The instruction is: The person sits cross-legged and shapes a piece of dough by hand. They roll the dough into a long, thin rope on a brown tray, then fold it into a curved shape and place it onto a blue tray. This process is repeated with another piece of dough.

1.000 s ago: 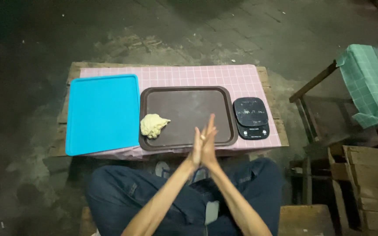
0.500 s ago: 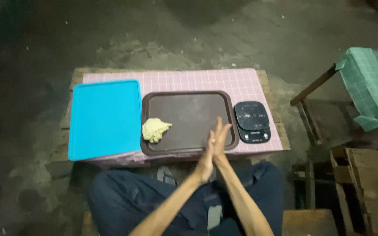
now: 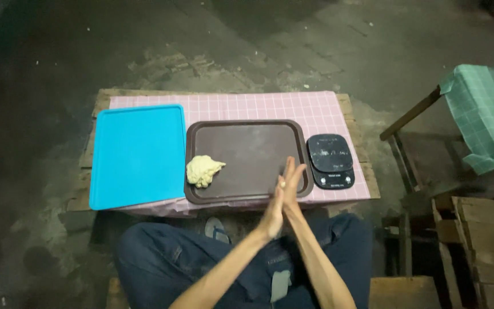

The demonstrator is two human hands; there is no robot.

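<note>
My left hand (image 3: 273,210) and my right hand (image 3: 294,184) are pressed flat together, palm to palm, over the near right corner of a dark brown tray (image 3: 253,150). A small pale bit of dough (image 3: 282,184) shows between the palms. A larger lump of pale dough (image 3: 203,170) lies on the tray's left side, apart from my hands. To the right of the tray is a black digital scale (image 3: 330,160), close to my right hand.
A bright blue tray (image 3: 135,154) lies left of the brown one, both on a pink checked cloth (image 3: 258,106) over a low wooden table. My knees are under the near edge. A chair draped in green cloth (image 3: 481,114) and wooden crates (image 3: 481,246) stand at right.
My pressed hands have shifted slightly right and slid against each other; the view moved a little. The dough lump, trays and scale stayed put.
</note>
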